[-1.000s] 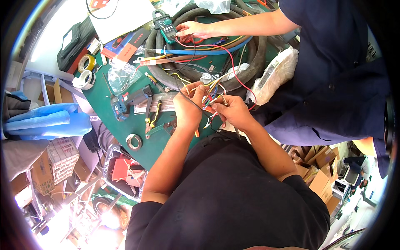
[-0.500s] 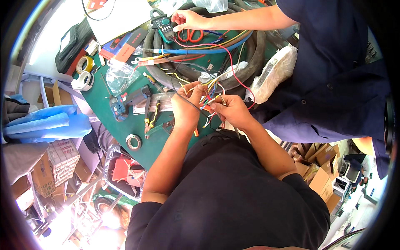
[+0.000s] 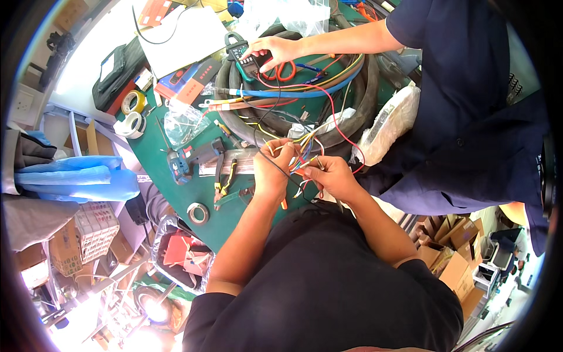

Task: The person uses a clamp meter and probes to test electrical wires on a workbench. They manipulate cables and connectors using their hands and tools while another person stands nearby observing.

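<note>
Wires point(image 3: 304, 151) are pinched in the left hand point(image 3: 272, 171) and right hand point(image 3: 337, 178), fingers nearly closed. Between both, they are spread forward.

We cannot tell where wires point(image 3: 306, 142) end at right hand point(image 3: 336, 178); co-worker's hand point(image 3: 275, 50) hides part of meter point(image 3: 245, 66); top edge crops co-worker point(image 3: 457, 117).

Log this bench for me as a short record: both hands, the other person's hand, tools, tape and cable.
Left hand: pinching at thin coloured wires
Right hand: pinching at the same wires
Other person's hand: on the clamp meter
Tools: drill and yellow-and-black pliers, left of the hands
Tape: grey roll flat on the green table
Cable: thick black coil beyond the hands
</note>
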`<action>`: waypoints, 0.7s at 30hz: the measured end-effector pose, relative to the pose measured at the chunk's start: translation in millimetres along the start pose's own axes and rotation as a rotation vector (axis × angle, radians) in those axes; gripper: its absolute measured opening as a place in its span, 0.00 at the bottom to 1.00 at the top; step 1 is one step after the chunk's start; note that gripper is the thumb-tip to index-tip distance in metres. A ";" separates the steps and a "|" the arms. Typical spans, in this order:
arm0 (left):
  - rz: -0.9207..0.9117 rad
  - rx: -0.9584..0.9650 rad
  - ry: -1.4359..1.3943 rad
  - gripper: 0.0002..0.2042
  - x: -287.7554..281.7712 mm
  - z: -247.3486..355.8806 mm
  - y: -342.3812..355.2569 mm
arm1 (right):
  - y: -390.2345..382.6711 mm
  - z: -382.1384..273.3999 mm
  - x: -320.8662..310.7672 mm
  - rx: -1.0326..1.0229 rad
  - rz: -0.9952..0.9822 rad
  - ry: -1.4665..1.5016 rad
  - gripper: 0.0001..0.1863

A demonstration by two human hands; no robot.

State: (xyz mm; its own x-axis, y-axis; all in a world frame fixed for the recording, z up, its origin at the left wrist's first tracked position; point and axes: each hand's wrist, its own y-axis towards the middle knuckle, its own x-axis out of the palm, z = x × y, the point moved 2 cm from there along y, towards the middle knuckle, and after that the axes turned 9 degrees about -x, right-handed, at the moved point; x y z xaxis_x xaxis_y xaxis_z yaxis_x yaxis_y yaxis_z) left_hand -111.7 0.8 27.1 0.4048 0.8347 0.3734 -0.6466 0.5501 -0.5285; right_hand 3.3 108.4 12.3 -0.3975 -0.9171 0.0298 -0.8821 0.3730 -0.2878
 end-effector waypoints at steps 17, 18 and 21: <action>-0.005 -0.031 -0.011 0.11 -1.9 2.4 -1.8 | 0.4 -2.5 1.7 -0.025 -0.004 -0.023 0.09; -0.019 -0.033 -0.014 0.11 -3.8 2.3 -1.2 | 0.3 -3.2 1.9 -0.028 -0.006 -0.015 0.09; -0.043 -0.033 -0.024 0.12 -5.8 1.4 -0.9 | 0.9 -0.3 0.8 -0.048 -0.009 -0.020 0.09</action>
State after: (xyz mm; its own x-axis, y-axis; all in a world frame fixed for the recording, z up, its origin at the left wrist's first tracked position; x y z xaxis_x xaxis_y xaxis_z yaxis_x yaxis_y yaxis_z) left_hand -114.3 -4.6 26.4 0.4163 0.8093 0.4144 -0.6071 0.5867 -0.5359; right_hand 2.0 108.1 12.3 -0.3846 -0.9230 0.0134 -0.8970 0.3703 -0.2416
